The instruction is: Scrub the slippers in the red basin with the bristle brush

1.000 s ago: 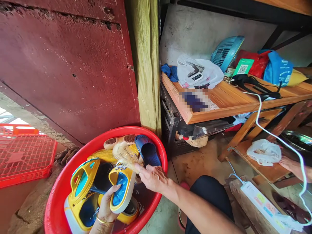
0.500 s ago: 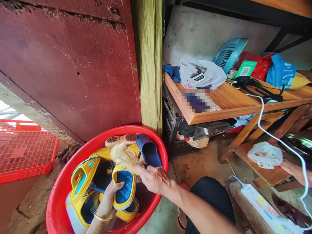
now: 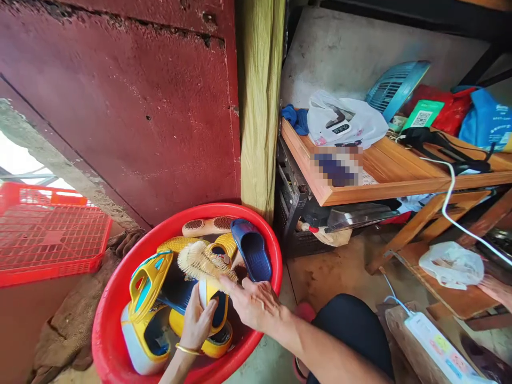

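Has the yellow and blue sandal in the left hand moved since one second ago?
Yes. The sandal was turned on edge against the red basin's rim; left hand holds it under the brush.

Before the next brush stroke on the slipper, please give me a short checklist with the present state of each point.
1. Left hand grips the yellow slipper: ok.
2. Right hand holds the scrub brush: ok.
3. Brush bristles touch the slipper: cannot tell.
4. Slipper is over the red basin, not outside its rim: ok.
5. Water in the basin: cannot tell.
6. Power strip on the floor is apart from the basin: ok.
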Demonstrator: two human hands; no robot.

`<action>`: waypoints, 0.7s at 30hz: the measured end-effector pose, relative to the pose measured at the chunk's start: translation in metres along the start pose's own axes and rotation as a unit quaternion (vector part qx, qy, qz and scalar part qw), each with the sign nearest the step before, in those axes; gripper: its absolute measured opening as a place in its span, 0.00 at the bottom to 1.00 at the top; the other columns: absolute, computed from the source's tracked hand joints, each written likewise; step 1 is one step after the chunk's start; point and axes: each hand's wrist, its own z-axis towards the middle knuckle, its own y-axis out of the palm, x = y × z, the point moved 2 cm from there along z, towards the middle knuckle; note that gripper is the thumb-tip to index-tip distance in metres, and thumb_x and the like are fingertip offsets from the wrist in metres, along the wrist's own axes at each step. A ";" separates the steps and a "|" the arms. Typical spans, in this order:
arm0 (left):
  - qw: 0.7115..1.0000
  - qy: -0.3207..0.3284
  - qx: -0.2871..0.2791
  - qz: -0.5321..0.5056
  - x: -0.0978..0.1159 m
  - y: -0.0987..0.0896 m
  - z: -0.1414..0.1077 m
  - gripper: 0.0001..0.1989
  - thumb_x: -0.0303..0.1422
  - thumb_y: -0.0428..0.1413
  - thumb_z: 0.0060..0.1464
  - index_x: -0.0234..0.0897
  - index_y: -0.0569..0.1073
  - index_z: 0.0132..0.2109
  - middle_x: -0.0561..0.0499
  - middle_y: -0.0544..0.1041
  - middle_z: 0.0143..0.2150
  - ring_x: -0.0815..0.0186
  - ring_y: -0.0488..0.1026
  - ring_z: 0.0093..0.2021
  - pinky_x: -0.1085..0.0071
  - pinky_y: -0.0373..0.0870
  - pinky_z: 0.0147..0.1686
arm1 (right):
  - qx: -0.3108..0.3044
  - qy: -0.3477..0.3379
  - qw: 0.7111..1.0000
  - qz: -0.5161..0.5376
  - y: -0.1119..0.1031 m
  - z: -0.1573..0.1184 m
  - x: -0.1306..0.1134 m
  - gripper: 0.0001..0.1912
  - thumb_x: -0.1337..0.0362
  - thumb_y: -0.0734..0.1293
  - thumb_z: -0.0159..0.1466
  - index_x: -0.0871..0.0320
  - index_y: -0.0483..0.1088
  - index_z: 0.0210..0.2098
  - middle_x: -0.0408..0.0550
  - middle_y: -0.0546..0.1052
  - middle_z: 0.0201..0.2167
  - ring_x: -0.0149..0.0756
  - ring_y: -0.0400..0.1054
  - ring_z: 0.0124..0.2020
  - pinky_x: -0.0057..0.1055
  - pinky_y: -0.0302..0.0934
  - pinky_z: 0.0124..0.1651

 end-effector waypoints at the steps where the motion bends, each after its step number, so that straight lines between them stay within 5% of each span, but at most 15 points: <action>1: 1.000 0.000 0.007 0.006 -0.003 0.000 0.000 0.28 0.46 0.62 0.47 0.35 0.69 0.52 0.43 0.77 0.48 0.50 0.73 0.52 0.56 0.69 0.54 | -0.011 0.008 1.000 -0.012 0.000 0.000 -0.002 0.32 0.64 0.58 0.70 0.46 0.49 0.72 0.49 0.80 0.35 0.40 0.76 0.29 0.29 0.66 0.31; 12: 0.997 -0.043 0.063 -0.011 -0.014 -0.002 0.004 0.29 0.48 0.64 0.41 0.37 0.70 0.48 0.49 0.77 0.40 0.55 0.74 0.40 0.60 0.72 0.41 | -0.046 0.092 0.995 0.004 -0.001 0.002 0.029 0.28 0.64 0.56 0.70 0.48 0.57 0.68 0.49 0.81 0.34 0.41 0.77 0.33 0.30 0.65 0.34; 21: 0.997 0.012 0.063 0.031 -0.006 0.000 -0.002 0.25 0.45 0.61 0.44 0.37 0.69 0.48 0.46 0.77 0.43 0.54 0.74 0.44 0.57 0.71 0.48 | -0.011 -0.006 1.000 -0.020 0.006 0.007 -0.004 0.31 0.61 0.56 0.71 0.44 0.46 0.72 0.50 0.79 0.36 0.40 0.75 0.29 0.30 0.65 0.30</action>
